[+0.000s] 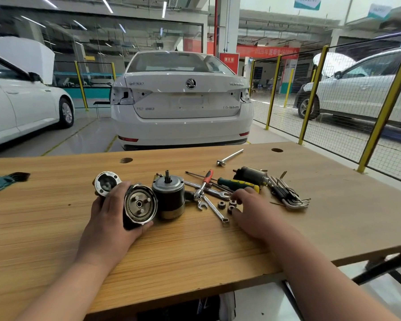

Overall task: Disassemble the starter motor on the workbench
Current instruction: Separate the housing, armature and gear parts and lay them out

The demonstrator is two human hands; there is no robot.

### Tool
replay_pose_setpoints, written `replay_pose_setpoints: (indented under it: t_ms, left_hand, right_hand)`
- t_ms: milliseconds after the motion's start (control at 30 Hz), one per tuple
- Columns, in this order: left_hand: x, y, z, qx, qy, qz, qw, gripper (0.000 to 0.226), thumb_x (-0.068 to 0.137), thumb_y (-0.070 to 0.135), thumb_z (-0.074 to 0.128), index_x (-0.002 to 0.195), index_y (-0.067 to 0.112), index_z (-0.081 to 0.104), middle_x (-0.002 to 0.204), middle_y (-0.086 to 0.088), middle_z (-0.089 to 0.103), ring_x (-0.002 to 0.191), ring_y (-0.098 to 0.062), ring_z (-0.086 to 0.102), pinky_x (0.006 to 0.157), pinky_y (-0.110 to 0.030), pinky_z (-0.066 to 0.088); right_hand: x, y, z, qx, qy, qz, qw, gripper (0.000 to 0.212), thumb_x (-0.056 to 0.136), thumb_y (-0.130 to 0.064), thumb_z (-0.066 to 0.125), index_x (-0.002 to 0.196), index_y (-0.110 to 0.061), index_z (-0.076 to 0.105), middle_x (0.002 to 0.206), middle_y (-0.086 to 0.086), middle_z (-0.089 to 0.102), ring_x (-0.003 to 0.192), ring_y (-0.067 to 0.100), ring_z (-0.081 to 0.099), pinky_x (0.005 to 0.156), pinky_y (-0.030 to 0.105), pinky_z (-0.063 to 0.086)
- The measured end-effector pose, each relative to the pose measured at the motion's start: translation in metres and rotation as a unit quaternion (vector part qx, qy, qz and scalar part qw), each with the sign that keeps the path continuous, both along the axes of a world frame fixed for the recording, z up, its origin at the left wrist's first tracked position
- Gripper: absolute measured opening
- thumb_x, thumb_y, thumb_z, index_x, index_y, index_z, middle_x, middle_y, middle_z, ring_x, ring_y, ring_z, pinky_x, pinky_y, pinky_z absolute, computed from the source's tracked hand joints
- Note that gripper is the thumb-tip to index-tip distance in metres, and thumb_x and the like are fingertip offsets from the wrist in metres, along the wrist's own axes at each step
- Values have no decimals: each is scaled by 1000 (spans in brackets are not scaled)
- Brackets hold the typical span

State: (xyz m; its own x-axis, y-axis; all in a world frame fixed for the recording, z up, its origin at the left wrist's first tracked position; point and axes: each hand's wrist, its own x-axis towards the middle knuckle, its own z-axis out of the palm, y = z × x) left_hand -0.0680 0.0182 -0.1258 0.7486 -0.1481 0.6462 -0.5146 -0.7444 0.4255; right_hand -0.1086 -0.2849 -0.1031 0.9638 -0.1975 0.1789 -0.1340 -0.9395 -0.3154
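Observation:
My left hand [112,216] grips the starter's gear housing [140,206], tilted so its open ring-gear face with pins points at me. Behind it, the aluminium nose housing [106,182] lies on the wooden workbench [56,216]. The motor body [169,196] stands upright beside my left hand, shaft up. My right hand [250,210] reaches over three small planet gears [228,205], its fingertips touching them. The solenoid [252,175] lies farther back on the right.
Wrenches [214,208], a red-handled screwdriver [205,181] and a green-yellow one [237,183] lie between the motor and solenoid. Hex keys [289,196] sit right of them, a T-bar [229,156] farther back, another key set [2,181] far left. Cars stand beyond.

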Motion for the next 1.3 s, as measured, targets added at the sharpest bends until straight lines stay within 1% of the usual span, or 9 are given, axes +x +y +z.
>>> replay_pose_setpoints:
  t_ms: [167, 333, 600, 867, 933, 1033, 1167, 1233, 1300]
  left_hand:
    - [-1, 0, 0, 4, -3, 0, 1000, 99, 60, 29, 88, 142, 20, 32, 141, -6, 46, 122, -33, 35, 93, -53, 41]
    - [0, 1, 1, 5, 1, -4, 1000, 99, 61, 29, 88, 143, 18, 33, 142, -5, 46, 124, -33, 34, 96, -52, 40]
    - [0, 1, 1, 8, 3, -7, 1000, 98, 62, 30, 87, 143, 18, 34, 142, -4, 45, 126, -33, 34, 97, -49, 39]
    - [-1, 1, 1, 7, -4, -12, 1000, 99, 61, 29, 88, 143, 19, 33, 141, -3, 46, 124, -28, 34, 95, -48, 41]
    - [-2, 1, 2, 4, -3, -11, 1000, 98, 61, 29, 88, 143, 19, 34, 141, -3, 46, 124, -27, 34, 94, -47, 41]
    - [-2, 0, 3, 0, -2, -5, 1000, 98, 61, 29, 88, 143, 19, 34, 142, -2, 45, 124, -25, 33, 95, -46, 41]
    - [-1, 1, 2, -2, -4, -7, 1000, 98, 60, 29, 88, 142, 20, 35, 140, -2, 47, 123, -24, 33, 96, -45, 40]
    - [0, 1, 1, -4, -13, -13, 1000, 98, 59, 28, 89, 141, 20, 36, 138, -4, 49, 123, -24, 34, 97, -44, 38]
    - [0, 2, 4, -30, -8, -11, 999, 97, 59, 29, 89, 140, 20, 37, 135, -4, 50, 123, -24, 38, 99, -42, 37]
  right_hand:
    - [14, 4, 8, -22, 36, 1, 999, 48, 94, -36, 59, 139, -27, 46, 144, -3, 42, 119, 20, 50, 90, 28, 40]
    - [24, 6, 11, -26, 47, 29, 998, 47, 94, -36, 60, 138, -25, 49, 138, -2, 49, 115, 17, 55, 92, 29, 49]
    - [25, 10, 17, -62, 95, 83, 990, 47, 95, -39, 57, 141, -36, 47, 137, -3, 44, 118, 19, 50, 95, 31, 46]
    - [25, 9, 19, -85, 82, 84, 989, 34, 96, -38, 58, 130, -37, 58, 139, -6, 41, 114, 15, 53, 65, 21, 26]
    - [24, 8, 19, -81, 80, 83, 990, 35, 95, -38, 59, 130, -34, 59, 140, -5, 41, 115, 16, 53, 67, 19, 32]
    - [25, 7, 17, -57, 78, 86, 992, 36, 94, -37, 62, 129, -30, 60, 140, -3, 41, 112, 17, 54, 90, 26, 47]
    - [26, 4, 11, -21, 69, 80, 994, 46, 92, -39, 63, 137, -31, 53, 146, -4, 37, 120, 18, 51, 97, 29, 45]
    - [24, 0, 9, 53, 13, 51, 997, 45, 92, -36, 64, 135, -27, 55, 137, -4, 46, 112, 16, 54, 89, 26, 43]
    - [18, 0, 11, 154, -116, 3, 981, 16, 94, -28, 61, 107, -22, 67, 104, -2, 63, 87, 14, 57, 72, 25, 41]
